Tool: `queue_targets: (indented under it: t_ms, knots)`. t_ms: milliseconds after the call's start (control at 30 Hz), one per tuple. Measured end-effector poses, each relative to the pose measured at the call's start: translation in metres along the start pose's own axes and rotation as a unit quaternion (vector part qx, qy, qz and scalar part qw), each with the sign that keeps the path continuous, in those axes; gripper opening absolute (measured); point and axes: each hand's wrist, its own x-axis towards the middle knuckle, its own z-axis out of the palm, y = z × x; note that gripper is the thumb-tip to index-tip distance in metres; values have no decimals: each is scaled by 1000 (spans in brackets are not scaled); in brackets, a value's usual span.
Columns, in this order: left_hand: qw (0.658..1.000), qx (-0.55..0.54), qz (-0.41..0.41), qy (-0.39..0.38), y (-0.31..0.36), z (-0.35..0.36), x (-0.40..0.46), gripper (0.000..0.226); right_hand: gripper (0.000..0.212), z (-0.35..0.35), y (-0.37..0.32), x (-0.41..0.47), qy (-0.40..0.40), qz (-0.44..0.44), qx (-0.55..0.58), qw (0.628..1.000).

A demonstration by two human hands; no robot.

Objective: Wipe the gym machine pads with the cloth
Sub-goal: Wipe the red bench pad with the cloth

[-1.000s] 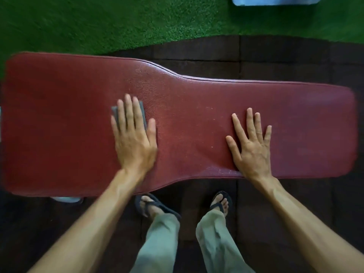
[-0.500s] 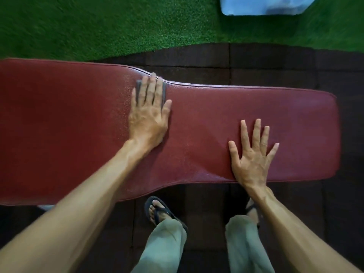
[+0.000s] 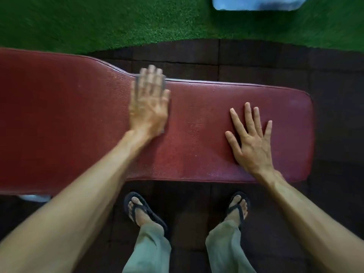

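A long red bench pad runs across the view, wide on the left and narrow on the right. My left hand lies flat on a small grey cloth at the pad's far edge, where the pad narrows. The hand is motion-blurred and covers most of the cloth; only grey slivers show beside the fingers. My right hand rests palm down on the narrow right part of the pad, fingers spread, holding nothing.
Dark rubber floor tiles surround the bench, with green artificial turf beyond. A pale blue object sits on the turf at the top edge. My feet in black flip-flops stand just in front of the pad.
My left hand has slid the cloth from the wide middle of the pad to its far edge and then rightwards. My right hand stays planted on the narrow end.
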Motion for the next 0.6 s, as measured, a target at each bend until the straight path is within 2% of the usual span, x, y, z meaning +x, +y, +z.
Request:
queue_targets:
  t_ms: [67, 133, 200, 267, 333, 400, 433, 500, 567, 600]
  knots:
    - [998, -28, -56, 13, -19, -7, -24, 62, 62, 1, 12, -5, 8, 16, 17, 1000]
    - [997, -22, -67, 9, 0, -2, -73, 65, 63, 3, 20, -13, 12, 29, 26, 999]
    - [1000, -4, -11, -24, 48, 10, -120, 68, 63, 3, 27, -21, 5, 28, 29, 999]
    - [995, -9, 86, -56, 102, 22, -139, 67, 63, 3, 33, -28, 0, 26, 32, 999]
    - [984, -35, 162, -60, 140, 30, -112, 62, 63, 1, 43, -29, 5, 33, 31, 999]
    - [979, -47, 193, -54, 151, 30, -62, 60, 63, 0, 55, -28, 5, 39, 25, 999]
    - [982, -34, 178, -47, 145, 27, -38, 60, 63, -1, 61, -27, 4, 41, 22, 999]
    - [996, -14, 78, -30, 115, 22, -7, 61, 63, -4, 74, -24, 8, 61, 26, 998]
    - [1000, -14, -15, -1, 79, 16, -8, 63, 64, -7, 85, -24, 7, 77, 34, 996]
    - [999, -26, -35, 2, 66, 11, -21, 63, 64, -7, 89, -25, 6, 73, 31, 997]
